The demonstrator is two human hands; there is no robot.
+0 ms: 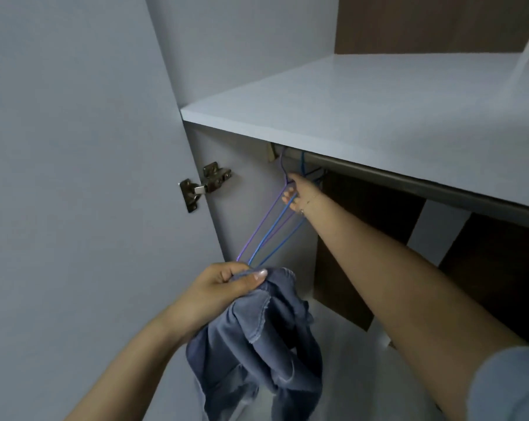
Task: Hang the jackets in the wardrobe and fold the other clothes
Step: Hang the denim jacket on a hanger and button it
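Two thin wire hangers [275, 220] in right hand [298, 194]; left hand [223, 287] grips frayed denim jacket [263, 338].

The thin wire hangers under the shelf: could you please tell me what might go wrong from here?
1. The right hand grips several thin blue and purple wire hangers together; pulling may drag extras off the dark metal rail.
2. The left hand pinches only an edge of the blue denim jacket; that grip may slip.

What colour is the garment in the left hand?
Faded blue denim garment, gripped by the left hand; head view.
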